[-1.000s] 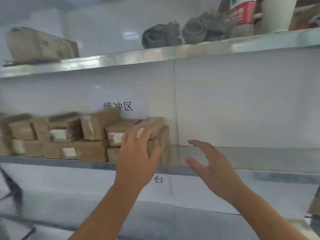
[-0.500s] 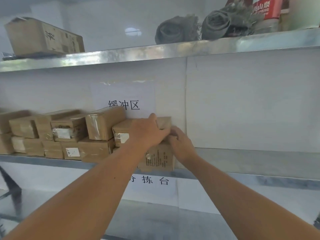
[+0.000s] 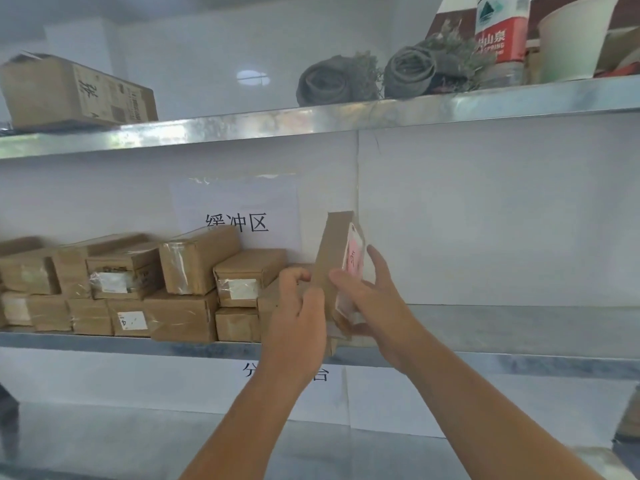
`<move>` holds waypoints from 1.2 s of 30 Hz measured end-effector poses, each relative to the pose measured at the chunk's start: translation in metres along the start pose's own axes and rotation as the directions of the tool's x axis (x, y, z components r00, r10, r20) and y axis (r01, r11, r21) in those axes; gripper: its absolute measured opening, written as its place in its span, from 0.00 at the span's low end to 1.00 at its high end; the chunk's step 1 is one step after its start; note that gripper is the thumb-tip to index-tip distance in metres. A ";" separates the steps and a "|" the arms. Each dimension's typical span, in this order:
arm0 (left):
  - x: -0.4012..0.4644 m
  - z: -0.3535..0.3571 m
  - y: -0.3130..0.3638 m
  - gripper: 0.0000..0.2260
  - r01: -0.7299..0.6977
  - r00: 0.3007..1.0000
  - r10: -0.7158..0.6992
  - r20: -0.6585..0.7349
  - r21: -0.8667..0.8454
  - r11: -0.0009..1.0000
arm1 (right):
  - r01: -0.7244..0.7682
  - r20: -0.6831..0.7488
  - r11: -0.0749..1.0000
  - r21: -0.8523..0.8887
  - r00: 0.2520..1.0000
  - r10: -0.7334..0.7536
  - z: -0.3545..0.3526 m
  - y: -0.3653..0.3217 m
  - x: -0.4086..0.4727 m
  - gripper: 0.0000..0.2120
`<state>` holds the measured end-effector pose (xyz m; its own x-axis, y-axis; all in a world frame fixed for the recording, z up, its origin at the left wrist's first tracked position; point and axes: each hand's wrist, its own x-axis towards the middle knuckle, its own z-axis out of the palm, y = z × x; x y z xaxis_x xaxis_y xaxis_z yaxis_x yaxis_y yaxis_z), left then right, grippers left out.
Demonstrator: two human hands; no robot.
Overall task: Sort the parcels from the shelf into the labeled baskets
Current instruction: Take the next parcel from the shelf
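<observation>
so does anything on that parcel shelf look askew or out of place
One parcel in the stack's top row sits tilted, leaning across its neighbours rather than lying flat. The parcel standing on end is simply held by both hands, left hand and right hand. Nothing looks damaged or spilled.

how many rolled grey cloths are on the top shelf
2. One rolled grey cloth sits near the middle of the top shelf; the second lies just right of it, beside the red-labelled water bottle. Others may be hidden behind.
</observation>
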<state>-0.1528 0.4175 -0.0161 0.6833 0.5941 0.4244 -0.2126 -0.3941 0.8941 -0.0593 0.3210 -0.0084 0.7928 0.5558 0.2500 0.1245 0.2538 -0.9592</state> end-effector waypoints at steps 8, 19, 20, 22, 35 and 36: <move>-0.028 0.026 0.021 0.22 -0.391 0.917 0.390 0.086 -0.006 0.920 | 0.291 -0.106 0.733 -0.615 0.891 -0.442 -0.023 0.000 -0.053 0.46; -0.068 0.106 0.035 0.25 -0.226 0.845 0.353 0.401 -0.332 0.916 | 0.272 -0.196 0.800 -0.535 0.881 -0.431 -0.119 -0.022 -0.148 0.40; -0.073 0.118 0.035 0.24 -0.210 0.830 0.356 0.429 -0.351 0.912 | 0.253 -0.232 0.801 -0.542 0.871 -0.432 -0.130 -0.025 -0.157 0.38; -0.084 0.142 0.039 0.24 -0.180 0.800 0.370 0.472 -0.400 0.899 | 0.195 -0.304 0.789 -0.582 0.848 -0.434 -0.152 -0.030 -0.176 0.36; -0.196 0.308 0.079 0.22 0.063 0.419 0.471 0.776 -0.542 0.838 | -0.126 -0.643 0.769 -0.627 0.641 -0.419 -0.292 -0.038 -0.337 0.40; -0.207 0.319 0.085 0.21 0.062 0.388 0.491 0.780 -0.554 0.830 | -0.142 -0.654 0.757 -0.638 0.619 -0.435 -0.300 -0.040 -0.351 0.41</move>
<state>-0.0898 0.0373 -0.0739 0.7058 -0.5096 0.4922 -0.5206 0.0982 0.8481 -0.1639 -0.1214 -0.0970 0.8268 -0.2840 0.4856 0.3621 -0.3919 -0.8457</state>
